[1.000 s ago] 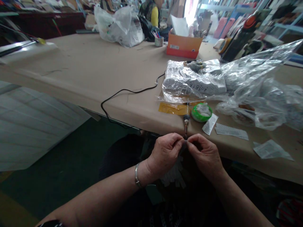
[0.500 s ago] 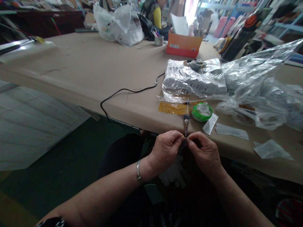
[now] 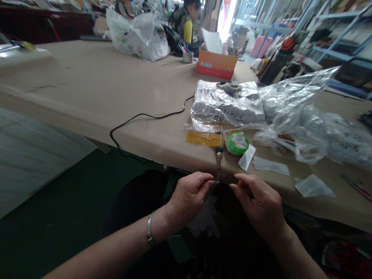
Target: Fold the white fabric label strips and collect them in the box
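My left hand (image 3: 190, 195), with a silver bangle at its wrist, pinches a tiny pale-tipped piece (image 3: 216, 181) just off the table's front edge. My right hand (image 3: 259, 201) is raised to its right with thumb and forefinger a little apart and no item visible between them. Beyond the gap between my hands, a soldering-iron-like tool (image 3: 219, 158) lies with its metal tip toward me. The green round container (image 3: 237, 143) of whitish material sits right of the tool, and an amber strip (image 3: 200, 138) lies to its left. White strips (image 3: 205, 223) hang or lie below my hands.
Clear plastic with white blocks (image 3: 229, 106) lies behind the tool. Paper slips (image 3: 271, 166) rest on the brown table (image 3: 162, 135), right of the container. A black cord (image 3: 139, 115) crosses the left part. An orange box (image 3: 216, 62) stands farther back; a person (image 3: 186, 23) is beyond.
My hands have moved apart from where their fingertips met at the tool's tip. Both are now a little nearer to me. The view has shifted slightly.
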The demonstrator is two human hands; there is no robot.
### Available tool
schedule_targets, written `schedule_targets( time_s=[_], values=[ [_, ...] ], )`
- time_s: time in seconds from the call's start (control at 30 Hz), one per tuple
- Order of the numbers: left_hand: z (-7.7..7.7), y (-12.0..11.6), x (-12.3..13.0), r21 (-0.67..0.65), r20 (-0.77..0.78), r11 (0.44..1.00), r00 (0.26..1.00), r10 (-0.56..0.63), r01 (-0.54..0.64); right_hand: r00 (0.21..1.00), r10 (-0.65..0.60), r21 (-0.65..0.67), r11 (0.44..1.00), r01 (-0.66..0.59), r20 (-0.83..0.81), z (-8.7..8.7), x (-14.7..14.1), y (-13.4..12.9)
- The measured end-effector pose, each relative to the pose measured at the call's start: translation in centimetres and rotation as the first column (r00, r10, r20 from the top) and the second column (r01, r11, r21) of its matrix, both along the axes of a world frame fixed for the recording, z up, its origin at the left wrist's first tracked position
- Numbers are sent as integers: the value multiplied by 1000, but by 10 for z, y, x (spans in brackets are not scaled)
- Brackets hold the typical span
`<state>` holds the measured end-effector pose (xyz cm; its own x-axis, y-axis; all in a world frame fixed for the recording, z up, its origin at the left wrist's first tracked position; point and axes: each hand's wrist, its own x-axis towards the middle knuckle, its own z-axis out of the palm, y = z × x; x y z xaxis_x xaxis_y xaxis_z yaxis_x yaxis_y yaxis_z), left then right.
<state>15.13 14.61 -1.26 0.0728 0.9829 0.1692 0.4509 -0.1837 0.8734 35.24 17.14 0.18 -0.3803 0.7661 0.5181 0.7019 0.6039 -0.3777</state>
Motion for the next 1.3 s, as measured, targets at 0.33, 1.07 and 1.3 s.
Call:
schedule_targets(
  time_s=[0.33, 1.07, 1.3],
  values=[
    [-16, -10, 10, -264, 215, 964, 976, 24, 34, 956, -171, 328, 941, 87, 238, -12, 31, 16],
    [-5, 7, 79, -694, 673, 622, 633, 381, 363, 892, -294, 230, 947, 224, 342, -16, 54, 17],
    [1, 9, 82, -706, 688, 567, 600, 408, 424, 995, -100, 255, 962, 96, 5, -20, 62, 0]
  ],
)
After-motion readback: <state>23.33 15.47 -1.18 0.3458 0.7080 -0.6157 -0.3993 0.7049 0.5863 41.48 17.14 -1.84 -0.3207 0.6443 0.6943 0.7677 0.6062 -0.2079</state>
